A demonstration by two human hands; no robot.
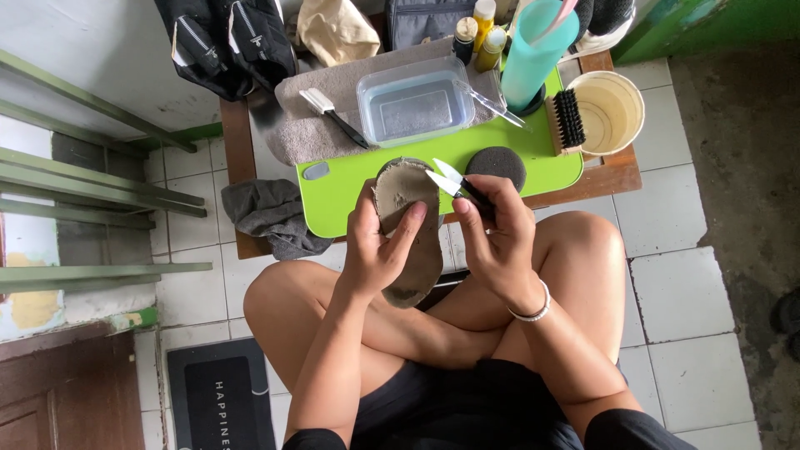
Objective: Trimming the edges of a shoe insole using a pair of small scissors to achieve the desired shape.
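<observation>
My left hand (379, 246) grips a worn grey shoe insole (412, 225), held upright over my lap with its dirty face toward me. My right hand (492, 229) holds a small brush with a black handle and white head (446, 179), its tip close to the insole's upper end. A white bracelet sits on my right wrist. Both hands hover just in front of a bright green mat (350, 187) on a low wooden table.
On the table: a clear tub of water (417, 104), another brush (333, 112) on a grey towel, a dark round sponge (497, 162), a wooden bristle brush (567, 121), a cream bucket (612, 108), a teal cup (533, 50), bottles. A grey cloth (271, 212) hangs at the left edge.
</observation>
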